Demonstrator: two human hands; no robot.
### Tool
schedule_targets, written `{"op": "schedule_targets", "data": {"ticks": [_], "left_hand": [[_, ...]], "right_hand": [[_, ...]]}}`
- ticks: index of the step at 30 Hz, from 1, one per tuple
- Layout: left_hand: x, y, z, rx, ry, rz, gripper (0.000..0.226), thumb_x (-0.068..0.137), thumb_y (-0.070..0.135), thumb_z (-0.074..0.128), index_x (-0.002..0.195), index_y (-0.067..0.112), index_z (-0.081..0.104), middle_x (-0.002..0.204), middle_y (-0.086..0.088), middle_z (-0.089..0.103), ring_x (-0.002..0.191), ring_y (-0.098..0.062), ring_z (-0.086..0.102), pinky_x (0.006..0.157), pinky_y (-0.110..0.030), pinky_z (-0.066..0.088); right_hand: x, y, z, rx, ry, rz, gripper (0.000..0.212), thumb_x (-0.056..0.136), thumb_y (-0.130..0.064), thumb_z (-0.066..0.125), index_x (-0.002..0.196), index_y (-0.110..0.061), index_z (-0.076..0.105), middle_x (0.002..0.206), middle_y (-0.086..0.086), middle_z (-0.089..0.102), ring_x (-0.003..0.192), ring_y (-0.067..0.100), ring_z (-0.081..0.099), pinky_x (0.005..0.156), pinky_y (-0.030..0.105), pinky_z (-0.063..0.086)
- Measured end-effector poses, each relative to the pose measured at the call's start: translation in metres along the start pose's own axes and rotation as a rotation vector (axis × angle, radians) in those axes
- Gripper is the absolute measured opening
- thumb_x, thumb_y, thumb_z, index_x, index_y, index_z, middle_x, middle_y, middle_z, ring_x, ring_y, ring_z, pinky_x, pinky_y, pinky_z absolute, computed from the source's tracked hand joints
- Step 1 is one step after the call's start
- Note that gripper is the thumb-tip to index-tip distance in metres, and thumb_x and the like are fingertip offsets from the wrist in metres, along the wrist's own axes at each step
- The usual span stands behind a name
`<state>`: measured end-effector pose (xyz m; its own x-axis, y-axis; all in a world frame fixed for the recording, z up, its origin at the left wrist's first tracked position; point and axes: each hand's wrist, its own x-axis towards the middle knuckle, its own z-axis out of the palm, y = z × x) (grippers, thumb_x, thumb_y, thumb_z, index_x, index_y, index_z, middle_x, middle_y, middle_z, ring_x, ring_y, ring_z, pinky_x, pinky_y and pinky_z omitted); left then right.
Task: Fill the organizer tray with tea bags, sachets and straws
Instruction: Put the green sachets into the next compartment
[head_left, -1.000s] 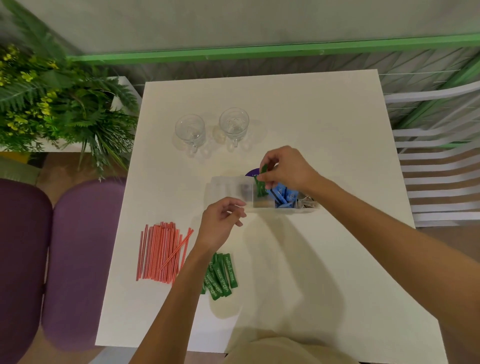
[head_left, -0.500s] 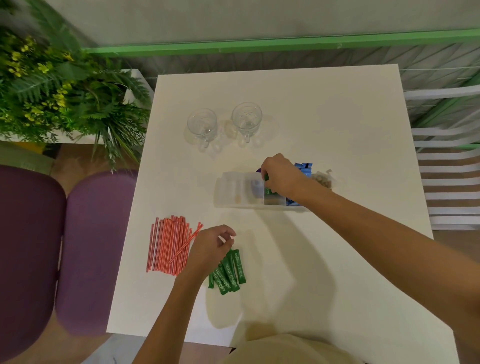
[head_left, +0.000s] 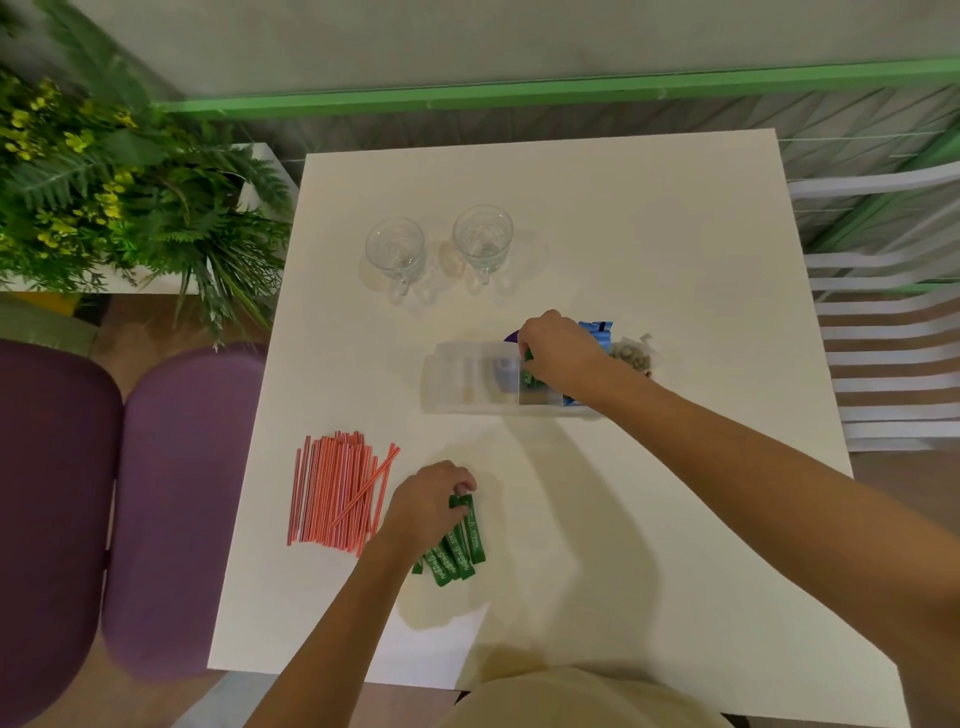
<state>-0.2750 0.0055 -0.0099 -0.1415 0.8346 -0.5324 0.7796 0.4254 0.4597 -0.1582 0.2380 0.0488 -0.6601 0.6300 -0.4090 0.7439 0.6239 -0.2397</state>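
Observation:
A clear plastic organizer tray (head_left: 467, 382) sits mid-table. My right hand (head_left: 561, 356) reaches into its middle compartment, fingers closed on green sachets (head_left: 531, 376) standing there. Blue sachets (head_left: 597, 332) and a bag of pale tea bags (head_left: 631, 356) fill the tray's right side, partly hidden by my hand. My left hand (head_left: 426, 501) rests near the table's front on a loose pile of green sachets (head_left: 460, 545), fingertips pinching the top end of one. A bundle of red straws (head_left: 337, 491) lies just left of that hand.
Two empty glass mugs (head_left: 397, 249) (head_left: 483, 239) stand at the back of the white table (head_left: 649, 234). A leafy plant (head_left: 104, 182) and purple chairs (head_left: 171, 493) are to the left. A white slatted chair (head_left: 893, 338) is to the right.
My left hand dropped from beside the tray down onto the green sachet pile. My right hand lowered its green sachets into the tray's middle compartment.

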Motion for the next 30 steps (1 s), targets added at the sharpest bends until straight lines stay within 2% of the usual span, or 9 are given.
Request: {"op": "schedule_targets", "data": {"ticks": [4, 10, 13, 15, 18, 20, 22, 26, 30], "left_hand": [[0.005, -0.003, -0.001, -0.003, -0.004, -0.021, 0.021, 0.085, 0.008, 0.065, 0.092, 0.027, 0.067, 0.087, 0.015, 0.063, 0.081, -0.004, 0.059, 0.066, -0.011, 0.042], [0.009, -0.006, -0.003, -0.005, -0.028, 0.001, 0.019, 0.086, 0.009, 0.064, 0.085, 0.028, 0.068, 0.083, 0.016, 0.061, 0.077, -0.001, 0.057, 0.059, -0.005, 0.034], [0.007, -0.007, -0.004, 0.017, -0.029, 0.023, 0.016, 0.085, 0.012, 0.066, 0.091, 0.027, 0.069, 0.086, 0.017, 0.061, 0.08, -0.001, 0.057, 0.062, -0.005, 0.035], [0.005, -0.009, -0.004, 0.043, -0.053, 0.048, 0.016, 0.082, 0.018, 0.072, 0.096, 0.026, 0.069, 0.089, 0.017, 0.06, 0.082, -0.001, 0.056, 0.068, -0.01, 0.037], [0.001, -0.009, 0.0, 0.101, -0.083, 0.082, 0.019, 0.08, 0.026, 0.075, 0.097, 0.027, 0.067, 0.091, 0.018, 0.056, 0.082, 0.001, 0.053, 0.066, -0.012, 0.037], [-0.001, -0.008, 0.003, 0.13, -0.075, 0.09, 0.015, 0.08, 0.028, 0.075, 0.092, 0.027, 0.066, 0.089, 0.017, 0.055, 0.08, -0.002, 0.053, 0.065, -0.015, 0.039], [-0.003, -0.006, 0.004, 0.139, -0.063, 0.092, 0.009, 0.081, 0.027, 0.074, 0.085, 0.027, 0.066, 0.088, 0.015, 0.056, 0.08, -0.006, 0.055, 0.069, -0.021, 0.045], [-0.007, -0.003, 0.0, -0.011, -0.005, 0.066, 0.01, 0.078, 0.021, 0.077, 0.078, 0.026, 0.069, 0.082, 0.012, 0.064, 0.076, -0.007, 0.058, 0.071, -0.024, 0.048], [-0.011, 0.004, -0.008, -0.214, 0.04, 0.048, 0.017, 0.076, 0.017, 0.08, 0.071, 0.03, 0.07, 0.072, 0.016, 0.068, 0.066, 0.003, 0.059, 0.063, -0.009, 0.042]], "right_hand": [[-0.004, 0.004, -0.002, -0.001, 0.009, 0.004, 0.019, 0.088, 0.002, 0.052, 0.099, -0.004, 0.065, 0.102, 0.016, 0.06, 0.071, 0.026, 0.055, 0.061, 0.032, 0.044], [-0.021, 0.007, -0.013, 0.119, 0.126, -0.098, 0.02, 0.09, -0.007, 0.051, 0.106, -0.006, 0.064, 0.107, 0.011, 0.06, 0.094, 0.032, 0.06, 0.075, 0.039, 0.05], [-0.049, 0.004, -0.014, 0.269, 0.313, -0.226, 0.019, 0.09, -0.011, 0.057, 0.106, -0.007, 0.067, 0.106, 0.007, 0.063, 0.088, 0.028, 0.062, 0.077, 0.04, 0.051], [-0.071, -0.003, -0.004, 0.376, 0.343, -0.261, 0.014, 0.09, -0.015, 0.059, 0.1, -0.011, 0.068, 0.094, 0.002, 0.066, 0.076, 0.02, 0.062, 0.072, 0.036, 0.052], [-0.097, -0.017, 0.034, 0.406, 0.096, -0.219, 0.013, 0.092, -0.022, 0.058, 0.094, -0.017, 0.069, 0.084, -0.002, 0.07, 0.069, 0.011, 0.059, 0.073, 0.034, 0.055], [-0.104, -0.028, 0.065, 0.377, -0.121, -0.158, 0.018, 0.092, -0.03, 0.059, 0.1, -0.018, 0.069, 0.09, 0.002, 0.072, 0.077, 0.013, 0.058, 0.079, 0.032, 0.053], [-0.108, -0.035, 0.091, 0.382, -0.248, -0.091, 0.025, 0.089, -0.035, 0.063, 0.105, -0.016, 0.068, 0.099, 0.005, 0.07, 0.088, 0.019, 0.06, 0.083, 0.031, 0.051], [-0.111, -0.044, 0.117, 0.523, -0.281, -0.003, 0.029, 0.083, -0.034, 0.071, 0.102, -0.013, 0.069, 0.099, 0.005, 0.067, 0.084, 0.02, 0.061, 0.078, 0.03, 0.051], [-0.113, -0.046, 0.116, 0.655, -0.207, -0.028, 0.013, 0.084, -0.017, 0.071, 0.095, -0.01, 0.071, 0.094, 0.008, 0.07, 0.075, 0.015, 0.057, 0.073, 0.025, 0.046]]}}
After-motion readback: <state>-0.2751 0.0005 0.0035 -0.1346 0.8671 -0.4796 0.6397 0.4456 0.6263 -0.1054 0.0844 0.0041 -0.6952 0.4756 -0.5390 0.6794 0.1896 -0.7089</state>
